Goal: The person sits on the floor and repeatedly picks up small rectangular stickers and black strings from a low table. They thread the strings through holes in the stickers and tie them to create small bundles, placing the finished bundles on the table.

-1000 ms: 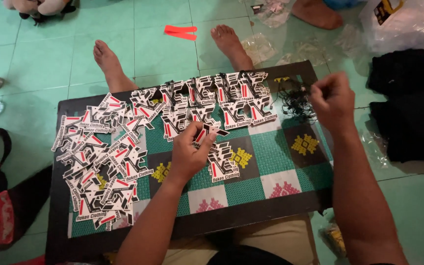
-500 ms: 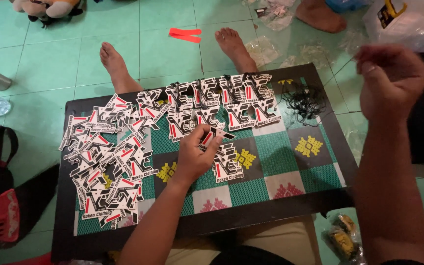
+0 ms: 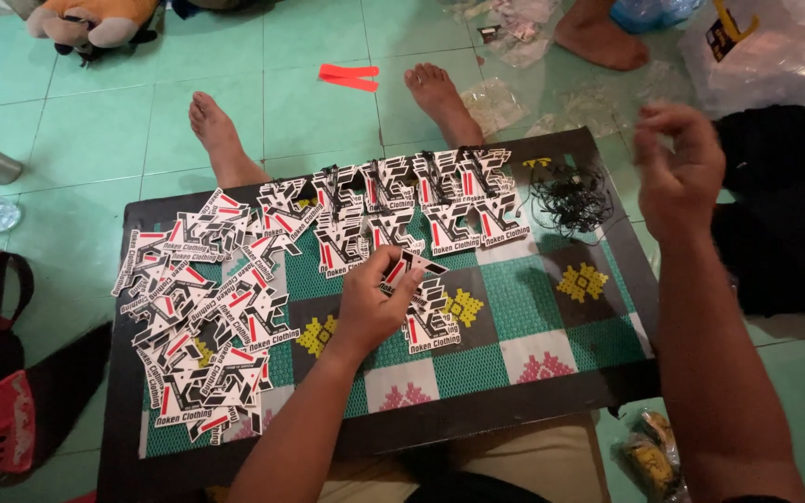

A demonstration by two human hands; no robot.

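At the far left I see a loose heap of die-cut tags, black, white and red, spread over the low desk with its green patterned top. Next comes my left hand, its grip pinched on a single tag above a small stack of tags. Behind it, rows of tags lie overlapped along the desk's far edge. A tangle of black strings sits just right of them. My right hand hovers above the desk's right edge, fingers curled; I cannot tell whether it holds anything.
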